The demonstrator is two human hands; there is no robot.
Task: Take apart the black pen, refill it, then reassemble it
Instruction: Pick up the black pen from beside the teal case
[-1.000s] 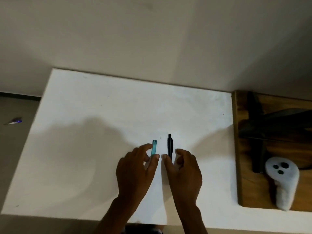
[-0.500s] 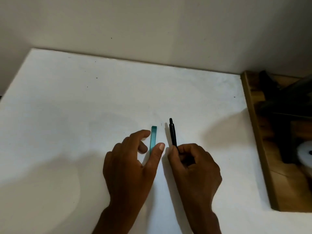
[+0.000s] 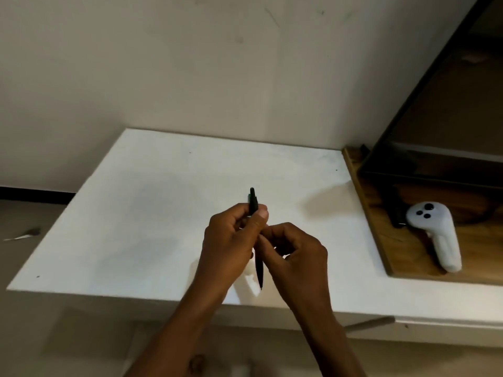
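Observation:
The black pen (image 3: 254,202) is held up above the white table (image 3: 152,219), its button end pointing away from me and its tip toward me. My left hand (image 3: 231,240) grips the pen's upper half between thumb and fingers. My right hand (image 3: 294,248) pinches the pen's lower half just below. A sliver of the teal refill packet (image 3: 248,197) shows behind the pen, beside my left fingers; whether my hand holds it or it lies on the table, I cannot tell.
A wooden tray (image 3: 381,240) sits at the table's right edge with a white handheld controller (image 3: 435,232) and a dark stand on it. A wall rises behind the table. A small object (image 3: 24,235) lies on the floor at left.
Both hands were resting on the table beside the pen and teal packet. The right hand picked up the pen, and now both hands hold it lifted above the table.

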